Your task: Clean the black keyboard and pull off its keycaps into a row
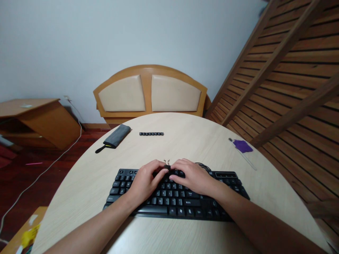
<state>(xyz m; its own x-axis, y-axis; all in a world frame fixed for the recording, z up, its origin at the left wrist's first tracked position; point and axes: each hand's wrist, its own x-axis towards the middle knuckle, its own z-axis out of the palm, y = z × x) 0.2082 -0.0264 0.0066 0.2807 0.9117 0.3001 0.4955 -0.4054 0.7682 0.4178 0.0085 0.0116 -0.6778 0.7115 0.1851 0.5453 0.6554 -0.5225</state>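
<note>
A black binder clip (167, 167) with two thin metal handles pointing away from me is above the upper rows of a black keyboard (149, 209). My left hand (148, 178) pinches it from the left, thumb and fingers closed on its edge. From the other side, my right hand (192, 176) has its fingertips at the clip's right edge, the thumb a little lower over the keys. Both wrists pass over the keyboard and hide part of its keys. Beyond it, several black keycaps (151, 134) stand in a straight row on the round table (190, 137).
A grey pouch (118, 135) with a black strap lies at the table's left. On the right are a purple cloth (243, 146) and a white-handled brush (246, 158). The keyboard's coiled cable (203, 165) sits behind it. A headboard (148, 91) stands past the far edge.
</note>
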